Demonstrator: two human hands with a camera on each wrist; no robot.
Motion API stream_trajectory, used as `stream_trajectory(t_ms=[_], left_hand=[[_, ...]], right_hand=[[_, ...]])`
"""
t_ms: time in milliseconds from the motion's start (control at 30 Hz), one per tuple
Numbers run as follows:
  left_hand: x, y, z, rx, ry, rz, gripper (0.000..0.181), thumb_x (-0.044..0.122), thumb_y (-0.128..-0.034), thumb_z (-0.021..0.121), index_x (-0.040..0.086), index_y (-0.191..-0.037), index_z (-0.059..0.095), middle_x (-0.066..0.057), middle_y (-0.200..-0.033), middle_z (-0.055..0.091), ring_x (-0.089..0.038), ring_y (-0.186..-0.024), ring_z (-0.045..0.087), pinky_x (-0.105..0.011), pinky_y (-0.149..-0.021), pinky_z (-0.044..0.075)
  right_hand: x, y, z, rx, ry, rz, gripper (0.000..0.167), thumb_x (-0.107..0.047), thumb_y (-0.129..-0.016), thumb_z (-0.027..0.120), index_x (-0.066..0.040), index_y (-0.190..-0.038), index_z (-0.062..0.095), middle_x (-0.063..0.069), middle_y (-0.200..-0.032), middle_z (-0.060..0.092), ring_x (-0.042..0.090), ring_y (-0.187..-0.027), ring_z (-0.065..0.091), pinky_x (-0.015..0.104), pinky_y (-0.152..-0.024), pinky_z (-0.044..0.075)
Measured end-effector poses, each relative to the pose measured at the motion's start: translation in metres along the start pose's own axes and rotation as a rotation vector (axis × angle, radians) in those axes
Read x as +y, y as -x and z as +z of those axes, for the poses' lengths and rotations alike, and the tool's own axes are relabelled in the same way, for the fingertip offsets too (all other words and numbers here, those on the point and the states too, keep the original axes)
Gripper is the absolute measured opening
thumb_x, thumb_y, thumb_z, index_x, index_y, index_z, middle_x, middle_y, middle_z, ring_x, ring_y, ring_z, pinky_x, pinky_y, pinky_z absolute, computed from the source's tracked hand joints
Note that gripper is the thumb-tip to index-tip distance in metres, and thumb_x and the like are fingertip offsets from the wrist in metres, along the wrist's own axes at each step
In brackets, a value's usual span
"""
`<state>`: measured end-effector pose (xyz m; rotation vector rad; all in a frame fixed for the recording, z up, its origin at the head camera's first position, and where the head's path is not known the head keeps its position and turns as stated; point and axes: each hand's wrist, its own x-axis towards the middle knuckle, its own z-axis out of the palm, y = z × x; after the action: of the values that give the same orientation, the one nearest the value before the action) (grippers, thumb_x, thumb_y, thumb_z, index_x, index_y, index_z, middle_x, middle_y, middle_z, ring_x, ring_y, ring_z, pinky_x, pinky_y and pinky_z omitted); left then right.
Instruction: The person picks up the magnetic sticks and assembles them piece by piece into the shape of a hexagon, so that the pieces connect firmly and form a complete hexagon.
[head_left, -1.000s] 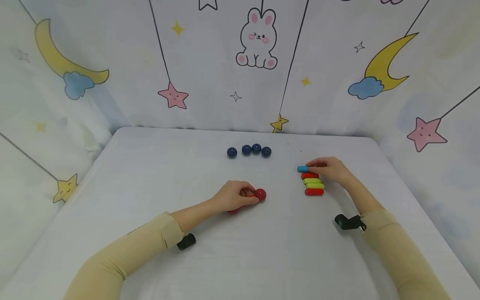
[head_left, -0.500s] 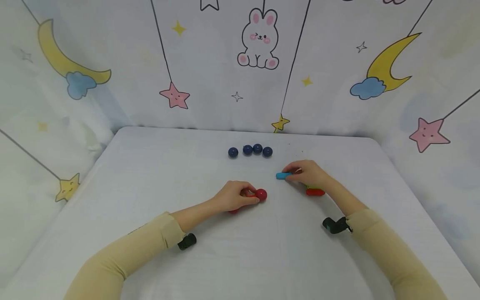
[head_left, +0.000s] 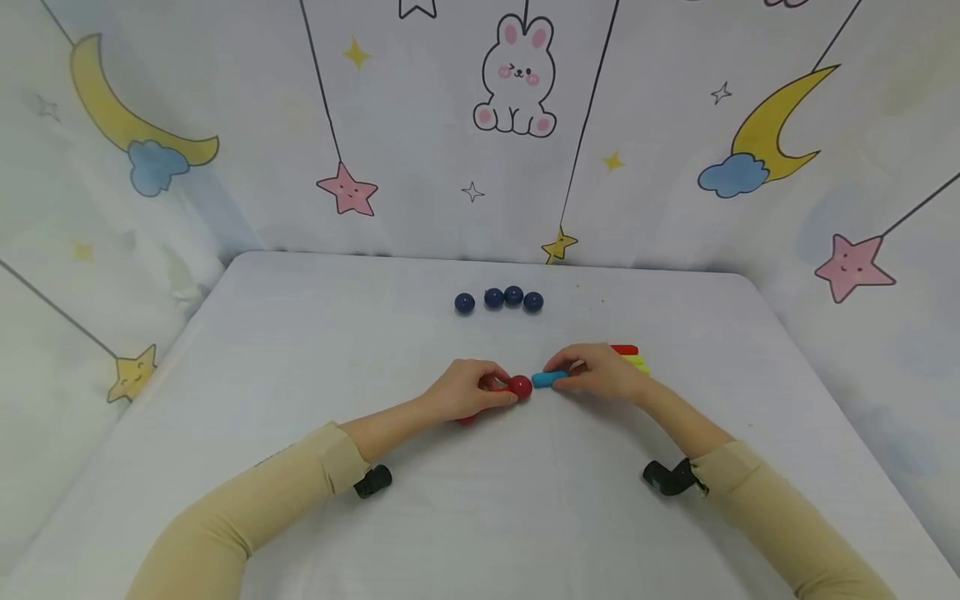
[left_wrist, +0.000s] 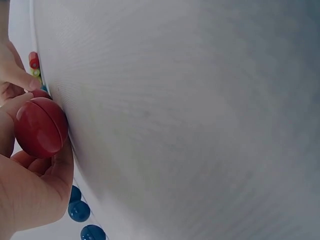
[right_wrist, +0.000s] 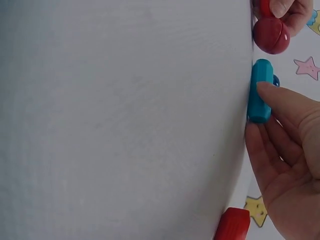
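Note:
My left hand (head_left: pixel 461 392) pinches a short red rod (right_wrist: pixel 265 7) with a red ball (head_left: pixel 521 387) at its far end. Another red ball (left_wrist: pixel 41 127) at the near end fills the front of the left wrist view. Between thumb and fingers, my right hand (head_left: pixel 600 370) pinches a blue rod (right_wrist: pixel 260 92). That rod's free end points at the far red ball; a small gap between them shows in the right wrist view. My fingers hide most of the red rod.
Several dark blue balls (head_left: pixel 513 296) line the back of the white table (head_left: pixel 480 517). Behind my right hand lie a red rod (head_left: pixel 624 350) and yellow-green rods (head_left: pixel 637 363), partly covered. A patterned cloth (head_left: pixel 420 125) rises at the table's back edge.
My right hand has lifted the blue rod off the row of rods and carried it left and nearer, up beside the red ball. The left hand stays in place.

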<state>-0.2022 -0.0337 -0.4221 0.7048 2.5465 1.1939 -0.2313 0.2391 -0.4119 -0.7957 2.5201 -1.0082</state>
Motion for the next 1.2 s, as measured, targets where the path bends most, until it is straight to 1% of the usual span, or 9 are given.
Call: stream_trajectory(t_ms=[267,467,600,733,900,1000,1067,1133,1200], left_hand=[[-0.001,0.000,0.000,0.008,-0.004,0.006,0.028,0.029,-0.0867,0.074,0.010,-0.107,0.072,0.007,-0.078,0.064,-0.007,-0.073,0.055,-0.023,-0.068,0.046],[-0.002,0.001,-0.002,0.001,-0.028,0.002,0.029,0.032,-0.0863,0.074,0.010,-0.106,0.072,0.007,-0.078,0.063,-0.008,-0.072,0.056,-0.023,-0.067,0.046],[-0.002,0.000,-0.004,0.014,-0.058,0.030,0.033,0.035,-0.0856,0.075,0.010,-0.107,0.071,0.005,-0.081,0.063,-0.009,-0.074,0.055,-0.024,-0.067,0.047],[-0.001,-0.001,-0.004,0.021,-0.069,0.052,0.035,0.034,-0.0856,0.075,0.008,-0.109,0.071,0.004,-0.088,0.066,-0.010,-0.079,0.057,-0.024,-0.071,0.048],[-0.003,-0.003,-0.004,0.016,-0.082,0.079,0.028,0.031,-0.0865,0.075,0.009,-0.104,0.072,0.005,-0.087,0.066,-0.010,-0.076,0.055,-0.023,-0.068,0.046],[-0.003,-0.003,-0.002,0.028,-0.078,0.095,0.022,0.028,-0.0864,0.075,0.010,-0.098,0.073,0.004,-0.085,0.066,-0.010,-0.073,0.053,-0.023,-0.066,0.044],[-0.003,-0.002,-0.002,0.037,-0.076,0.095,0.019,0.026,-0.0863,0.075,0.010,-0.096,0.073,0.005,-0.084,0.066,-0.009,-0.073,0.053,-0.023,-0.066,0.043],[-0.003,-0.002,-0.002,0.042,-0.079,0.087,0.019,0.026,-0.0864,0.075,0.009,-0.095,0.073,0.004,-0.084,0.066,-0.009,-0.073,0.053,-0.023,-0.066,0.042],[-0.003,-0.001,-0.001,0.047,-0.090,0.078,0.019,0.026,-0.0869,0.074,0.010,-0.095,0.073,0.004,-0.084,0.066,-0.009,-0.074,0.053,-0.023,-0.066,0.043]], right_hand=[[-0.004,-0.001,0.003,-0.027,-0.027,-0.062,0.028,-0.016,-0.090,0.072,-0.010,-0.116,0.067,0.002,-0.112,0.067,0.021,-0.103,0.060,0.037,-0.091,0.051],[-0.006,-0.005,0.005,-0.043,-0.022,-0.080,0.026,-0.017,-0.090,0.072,-0.010,-0.115,0.067,0.001,-0.111,0.067,0.021,-0.102,0.060,0.038,-0.091,0.051],[-0.008,-0.009,0.007,-0.049,-0.025,-0.111,0.026,-0.017,-0.090,0.071,-0.010,-0.115,0.067,0.001,-0.112,0.067,0.021,-0.103,0.061,0.037,-0.091,0.051],[-0.013,-0.015,0.012,-0.064,-0.036,-0.146,0.025,-0.016,-0.090,0.071,-0.010,-0.114,0.068,0.000,-0.110,0.068,0.019,-0.102,0.061,0.034,-0.089,0.052],[-0.022,-0.023,0.018,-0.088,-0.041,-0.169,0.024,-0.015,-0.090,0.071,-0.011,-0.114,0.068,-0.002,-0.109,0.068,0.016,-0.101,0.062,0.030,-0.087,0.052],[-0.025,-0.027,0.020,-0.101,-0.043,-0.171,0.025,-0.016,-0.090,0.071,-0.011,-0.114,0.068,-0.002,-0.109,0.068,0.015,-0.099,0.062,0.029,-0.087,0.052],[-0.025,-0.029,0.020,-0.102,-0.048,-0.165,0.024,-0.017,-0.090,0.071,-0.011,-0.114,0.069,-0.002,-0.109,0.068,0.015,-0.098,0.062,0.029,-0.087,0.052],[-0.024,-0.031,0.019,-0.086,-0.045,-0.147,0.024,-0.019,-0.091,0.071,-0.012,-0.114,0.069,-0.003,-0.108,0.068,0.015,-0.098,0.062,0.031,-0.088,0.052],[-0.022,-0.034,0.018,-0.041,-0.029,-0.116,0.023,-0.021,-0.092,0.070,-0.013,-0.113,0.069,-0.004,-0.107,0.068,0.015,-0.099,0.061,0.032,-0.089,0.052]])
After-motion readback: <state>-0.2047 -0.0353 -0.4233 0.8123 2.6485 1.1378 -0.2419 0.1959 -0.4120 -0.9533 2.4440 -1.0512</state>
